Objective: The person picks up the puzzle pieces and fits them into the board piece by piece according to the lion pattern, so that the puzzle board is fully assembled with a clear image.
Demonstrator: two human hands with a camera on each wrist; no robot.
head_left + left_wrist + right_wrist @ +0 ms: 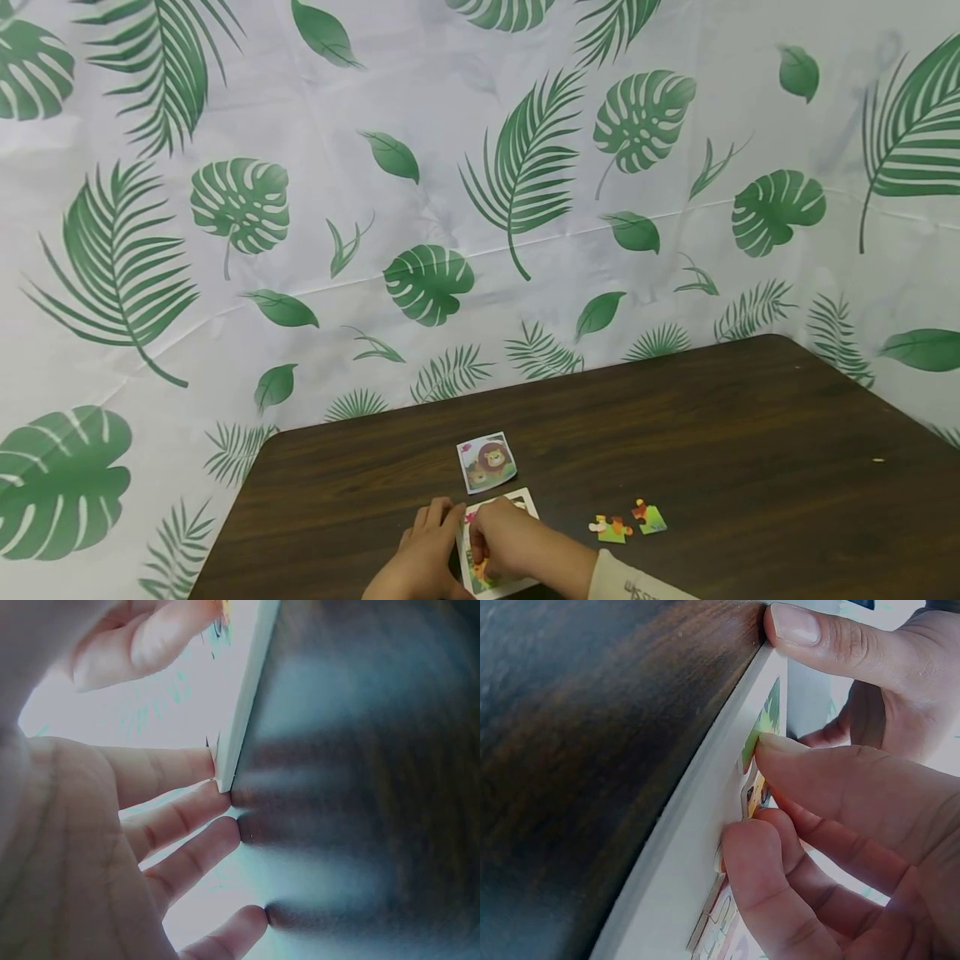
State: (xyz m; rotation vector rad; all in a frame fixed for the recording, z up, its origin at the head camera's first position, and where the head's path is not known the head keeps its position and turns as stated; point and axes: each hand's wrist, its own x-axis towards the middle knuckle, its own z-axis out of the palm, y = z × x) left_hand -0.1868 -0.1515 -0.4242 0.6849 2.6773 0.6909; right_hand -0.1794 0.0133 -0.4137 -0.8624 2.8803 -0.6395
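Cream sleeve, lettering unclear; right fingers pinching puzzle piece, left fingers straight against tray.

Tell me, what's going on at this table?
Someone is working by hand on a white puzzle tray. The left hand touches its edge with fairly straight fingers, while the right hand has its curled fingers at a puzzle piece inside. Loose pieces lie to the right on the table, and a lion card lies beyond the tray.

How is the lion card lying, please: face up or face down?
Face up: in the head view, the lion card lies on the table beyond the puzzle tray, its printed side showing.
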